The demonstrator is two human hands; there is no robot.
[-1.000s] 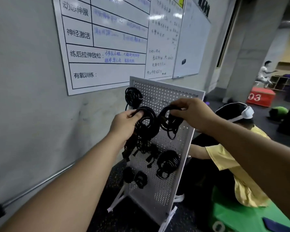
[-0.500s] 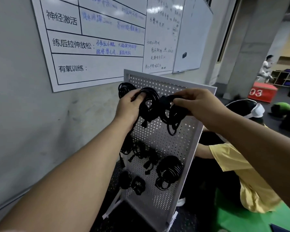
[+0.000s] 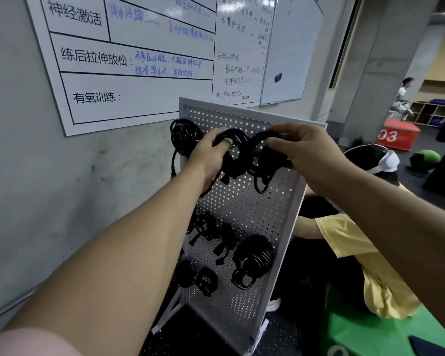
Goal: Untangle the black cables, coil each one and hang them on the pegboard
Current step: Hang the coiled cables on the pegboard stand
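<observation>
The pegboard (image 3: 242,206) carries black coils (image 3: 253,255) at its top-left corner and lower half. The left hand (image 3: 208,152) grips one coil (image 3: 235,156); the right hand (image 3: 308,150) pinches the neighbouring coil (image 3: 263,163).

A gym: training-plan whiteboard (image 3: 129,60), red plyo box (image 3: 397,134), green medicine ball (image 3: 425,158).

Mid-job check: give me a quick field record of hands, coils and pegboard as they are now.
left hand: grips middle coil, top row
right hand: grips right coil, top row
held coils on pegs: cannot tell, hands cover the pegs
top-left coil: hangs on pegboard, tail dangling past the left edge
lower coils: hung in the rows below
big coil: hung at lower right
backdrop: whiteboard on wall; person in yellow shirt behind the pegboard
</observation>
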